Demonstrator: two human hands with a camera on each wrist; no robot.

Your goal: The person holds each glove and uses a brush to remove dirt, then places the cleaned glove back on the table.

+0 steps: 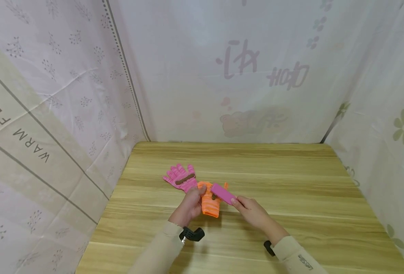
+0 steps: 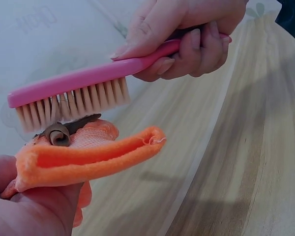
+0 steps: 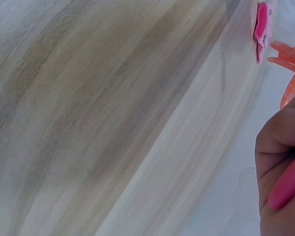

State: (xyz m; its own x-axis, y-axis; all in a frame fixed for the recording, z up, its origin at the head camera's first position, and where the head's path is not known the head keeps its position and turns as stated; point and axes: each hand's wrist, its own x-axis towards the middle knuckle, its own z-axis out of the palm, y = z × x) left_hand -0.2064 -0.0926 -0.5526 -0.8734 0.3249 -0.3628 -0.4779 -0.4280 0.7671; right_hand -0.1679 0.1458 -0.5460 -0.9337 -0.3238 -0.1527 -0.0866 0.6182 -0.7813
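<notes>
In the head view my left hand (image 1: 189, 203) grips an orange knitted glove (image 1: 210, 208), its thumb on top. The left wrist view shows the glove's cuff facing the camera, with a brown curled strip (image 2: 58, 134) of unclear material on its upper side. My right hand (image 1: 252, 214) holds a pink-handled brush (image 1: 223, 193) by the handle. Its pale bristles (image 2: 73, 104) point down over the brown strip, touching or nearly so. A pink glove (image 1: 176, 175) with a brown streak lies on the table, palm and fingers spread, just beyond my left hand.
The wood-grain table (image 1: 273, 163) extends around both hands. Patterned cloth hangs (image 1: 188, 76) along its back and sides. Black camera mounts (image 1: 192, 234) sit at both wrists.
</notes>
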